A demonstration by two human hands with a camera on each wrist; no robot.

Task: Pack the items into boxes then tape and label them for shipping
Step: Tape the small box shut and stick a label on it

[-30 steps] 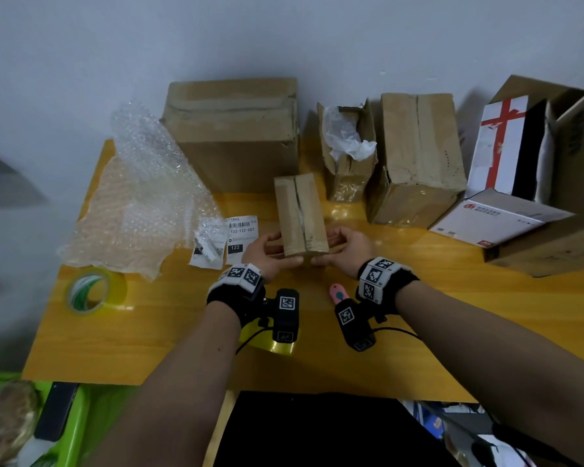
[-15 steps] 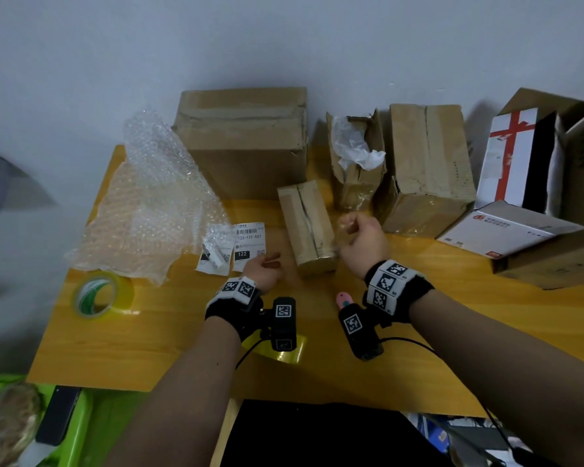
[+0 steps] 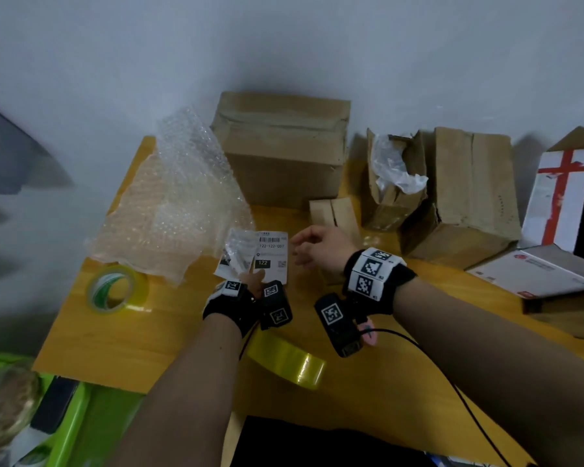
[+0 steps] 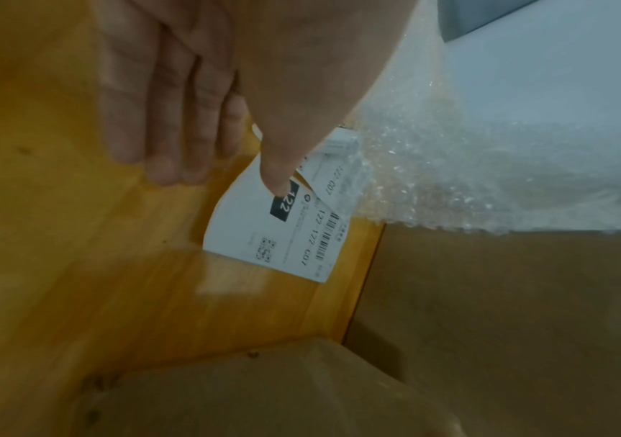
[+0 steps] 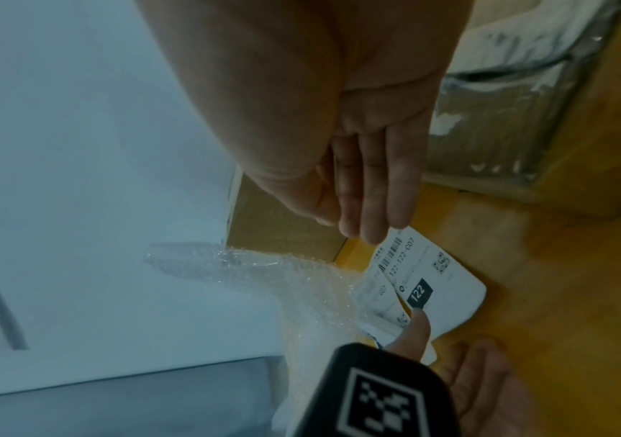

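A white shipping label (image 3: 273, 256) printed "122" lies on the yellow table beside the bubble wrap (image 3: 176, 203). My left hand (image 3: 253, 281) presses its thumb on the label (image 4: 260, 236) at the black "122" patch, and the other fingers (image 4: 159, 118) lie straight over the table. My right hand (image 3: 300, 247) reaches left with straight fingers; its fingertips (image 5: 368, 213) hover at the label's (image 5: 447, 283) far edge, and I cannot tell whether they touch it. The small closed cardboard box (image 3: 334, 214) stands free behind my right hand.
A large box (image 3: 284, 146), an open box with plastic (image 3: 395, 183), another brown box (image 3: 469, 197) and a white box with a red cross (image 3: 563, 197) line the back. One tape roll (image 3: 115, 289) lies left, another (image 3: 287, 362) near the front edge.
Both hands have let go of the small box. The left hand moved left onto the label, and the right hand swung left toward it.
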